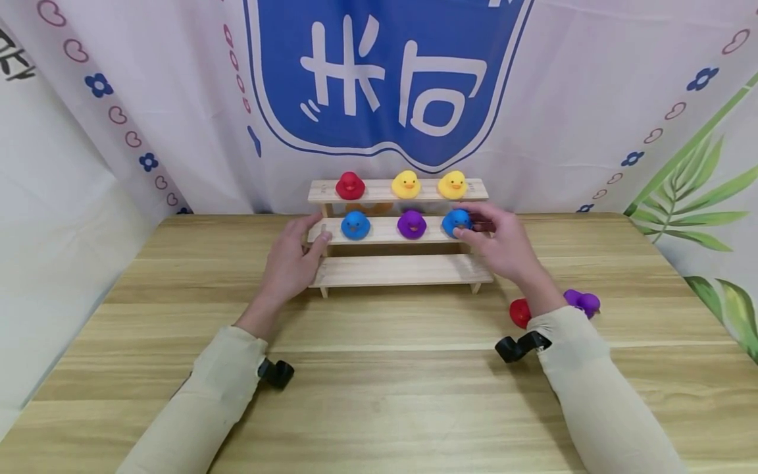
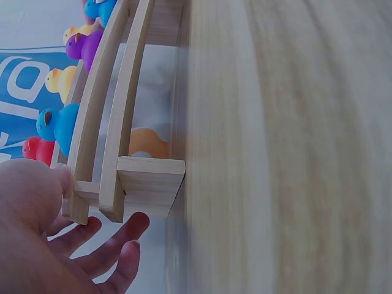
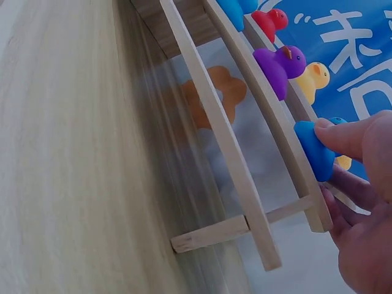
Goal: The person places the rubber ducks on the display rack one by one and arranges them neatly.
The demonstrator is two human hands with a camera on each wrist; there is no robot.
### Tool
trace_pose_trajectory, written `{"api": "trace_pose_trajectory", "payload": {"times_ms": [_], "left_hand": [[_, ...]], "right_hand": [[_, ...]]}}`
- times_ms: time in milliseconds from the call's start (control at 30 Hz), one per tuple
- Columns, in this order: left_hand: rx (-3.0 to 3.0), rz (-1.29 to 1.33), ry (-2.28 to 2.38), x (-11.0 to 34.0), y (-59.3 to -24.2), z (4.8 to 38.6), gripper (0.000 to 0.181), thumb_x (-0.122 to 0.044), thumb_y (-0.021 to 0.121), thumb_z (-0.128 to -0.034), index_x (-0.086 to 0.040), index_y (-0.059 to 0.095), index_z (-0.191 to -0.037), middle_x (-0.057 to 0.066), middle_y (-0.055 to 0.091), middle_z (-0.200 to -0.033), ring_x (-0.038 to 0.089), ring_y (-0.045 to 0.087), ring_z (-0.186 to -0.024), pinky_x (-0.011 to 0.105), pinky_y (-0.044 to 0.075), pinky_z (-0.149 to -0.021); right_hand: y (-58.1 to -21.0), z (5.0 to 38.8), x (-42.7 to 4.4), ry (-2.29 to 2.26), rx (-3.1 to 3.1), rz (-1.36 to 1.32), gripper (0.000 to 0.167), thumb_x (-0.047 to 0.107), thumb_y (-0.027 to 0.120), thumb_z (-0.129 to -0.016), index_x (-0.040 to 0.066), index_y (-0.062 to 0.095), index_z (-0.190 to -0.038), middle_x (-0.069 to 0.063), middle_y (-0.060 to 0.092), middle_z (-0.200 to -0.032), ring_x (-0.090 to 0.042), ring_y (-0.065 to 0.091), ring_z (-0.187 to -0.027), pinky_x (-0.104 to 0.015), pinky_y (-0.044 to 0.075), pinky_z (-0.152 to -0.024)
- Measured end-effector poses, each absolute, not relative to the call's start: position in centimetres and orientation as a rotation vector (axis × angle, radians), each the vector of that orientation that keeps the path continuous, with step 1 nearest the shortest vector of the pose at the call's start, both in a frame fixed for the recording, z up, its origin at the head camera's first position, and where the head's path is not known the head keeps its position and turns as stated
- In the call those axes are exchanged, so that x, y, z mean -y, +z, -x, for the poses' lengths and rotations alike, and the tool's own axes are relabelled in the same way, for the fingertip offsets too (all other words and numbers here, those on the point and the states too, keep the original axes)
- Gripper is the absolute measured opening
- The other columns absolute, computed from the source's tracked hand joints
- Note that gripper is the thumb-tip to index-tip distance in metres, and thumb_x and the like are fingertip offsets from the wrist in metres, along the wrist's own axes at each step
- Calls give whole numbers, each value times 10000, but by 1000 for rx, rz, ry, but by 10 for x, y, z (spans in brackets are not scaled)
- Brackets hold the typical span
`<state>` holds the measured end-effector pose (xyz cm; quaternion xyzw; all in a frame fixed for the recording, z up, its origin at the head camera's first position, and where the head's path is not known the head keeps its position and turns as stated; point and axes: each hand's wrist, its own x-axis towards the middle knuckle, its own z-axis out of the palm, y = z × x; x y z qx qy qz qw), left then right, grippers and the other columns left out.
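"Sleeves (image 1: 598, 382) are nearest, with small black things (image 1: 277, 374) at the wrists. What's by them?"

"On the table (image 1: 379, 395), a red duck (image 1: 520, 313) peeks out just inside the right wrist, and a purple duck (image 1: 583, 303) is just outside it. The arm hides part of that spot. If the arm swings back low, I think it could bump them."

"What else could go wrong?"

"The wooden stand (image 1: 403, 271) is between the left hand (image 1: 290, 260) and the right hand (image 1: 503, 243). One hard push from either could make it slide or wobble, and what sits on it might tumble."

"What are the hands doing?"

"The left one pinches its end of the middle step (image 1: 383, 230), with the lower fingers bent and spread apart. The right one pinches a blue duck (image 1: 457, 224), open only as wide as the duck. That duck is at the step's right end, so a slip could drop it. I can't tell how tight the squeeze is."

"And farther off?"

"Between the hands sit the other purple duck (image 1: 411, 225) and, closer to the left hand, the other blue duck (image 1: 355, 226). Past them, the top step (image 1: 378, 189) has the other red duck (image 1: 350, 187) toward the left hand and two yellow ducks (image 1: 406, 186) toward the right. A cloth (image 1: 592, 79) hangs behind."
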<state>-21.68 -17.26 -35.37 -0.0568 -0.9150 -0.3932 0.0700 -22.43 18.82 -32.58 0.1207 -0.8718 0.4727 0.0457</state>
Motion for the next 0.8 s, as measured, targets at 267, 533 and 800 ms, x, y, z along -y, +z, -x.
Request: {"api": "trace_pose_trajectory", "payload": {"times_ms": [267, 533, 800], "left_hand": [[2746, 183, -1179, 172, -353, 217, 557, -343, 517, -1125, -83, 439, -1611, 208, 466, -1611, 383, 586, -1225, 566, 529, -1080], [2749, 186, -1180, 172, -353, 216, 559, -341, 516, -1126, -79, 435, -1612, 208, 466, -1610, 384, 590, -1216, 566, 528, -1078], [2750, 187, -1179, 172, -353, 216, 560, -345, 514, -1125, -83, 433, -1614, 205, 464, -1614, 383, 570, -1249, 574, 506, -1107]], "right_hand": [[-327, 224, -187, 1423, 2706, -332, 467, 203, 705, -1035, 119, 603, -1483, -149, 619, -1397, -344, 589, -1253, -519, 517, -1131], [-332, 226, -191, 1366, 2734, -371, 509, 226, 715, -1031, 74, 571, -1495, -169, 593, -1454, -369, 597, -1279, -540, 515, -1146], [-331, 226, -193, 1360, 2768, -368, 559, 230, 740, -1014, 83, 548, -1517, -175, 578, -1497, -381, 588, -1324, -551, 505, -1158]]}}
